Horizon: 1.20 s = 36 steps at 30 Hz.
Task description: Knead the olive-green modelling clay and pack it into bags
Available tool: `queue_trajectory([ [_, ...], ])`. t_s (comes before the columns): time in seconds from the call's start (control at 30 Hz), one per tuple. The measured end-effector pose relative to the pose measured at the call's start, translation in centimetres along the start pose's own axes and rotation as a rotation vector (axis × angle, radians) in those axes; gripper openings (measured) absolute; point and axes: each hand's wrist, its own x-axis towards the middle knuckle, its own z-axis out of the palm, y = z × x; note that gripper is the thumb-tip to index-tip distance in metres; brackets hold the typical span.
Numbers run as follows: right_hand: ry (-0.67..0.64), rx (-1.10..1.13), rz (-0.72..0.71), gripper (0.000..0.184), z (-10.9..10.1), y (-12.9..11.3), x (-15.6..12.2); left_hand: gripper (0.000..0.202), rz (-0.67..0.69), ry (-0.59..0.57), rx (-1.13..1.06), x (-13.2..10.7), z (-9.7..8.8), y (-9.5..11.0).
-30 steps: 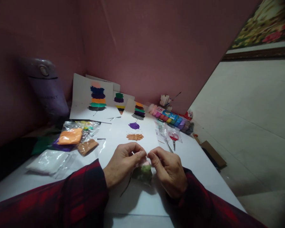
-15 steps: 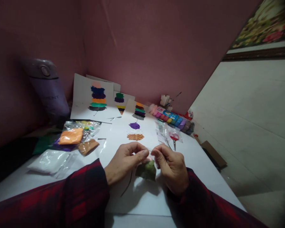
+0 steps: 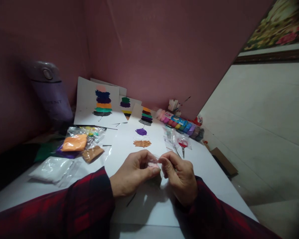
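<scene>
purple flask blurred, pink lump mostly hidden

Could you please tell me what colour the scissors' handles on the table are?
The scissors have red handles, seen in the head view.

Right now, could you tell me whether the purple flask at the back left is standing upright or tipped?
Upright: the purple flask stands on its base by the wall, lid on top.

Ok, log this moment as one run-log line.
left hand: pinching small pink clay lump | right hand: pinching same lump | under hands: white paper sheet | nearby: red-handled scissors
</scene>
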Motion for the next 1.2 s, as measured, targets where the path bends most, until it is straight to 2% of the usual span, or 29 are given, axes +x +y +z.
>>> queue_trajectory([
  [0.23,-0.037,0.021,0.029,0.028,-0.08,-0.05,0.07,0.028,0.047,0.03,-0.017,-0.13,0.11,-0.03],
  [0.37,-0.058,0.033,0.091,0.028,-0.05,0.15,0.22,0.027,0.065,0.064,-0.052,0.06,0.1,-0.45],
  [0.47,-0.023,0.053,0.127,0.028,-0.02,0.46,0.15,0.027,0.056,0.049,-0.064,0.22,0.04,-0.55],
  [0.6,0.036,0.072,0.124,0.028,-0.01,0.57,0.06,0.026,0.029,0.013,-0.065,0.25,-0.02,-0.42],
  [0.93,0.025,0.057,0.098,0.028,-0.14,0.36,0.05,0.022,0.048,0.014,-0.002,-0.05,-0.03,-0.3],
  [1.2,0.025,0.054,0.075,0.026,-0.2,0.3,0.1,0.023,0.033,0.041,-0.039,0.02,-0.06,-0.43],
])
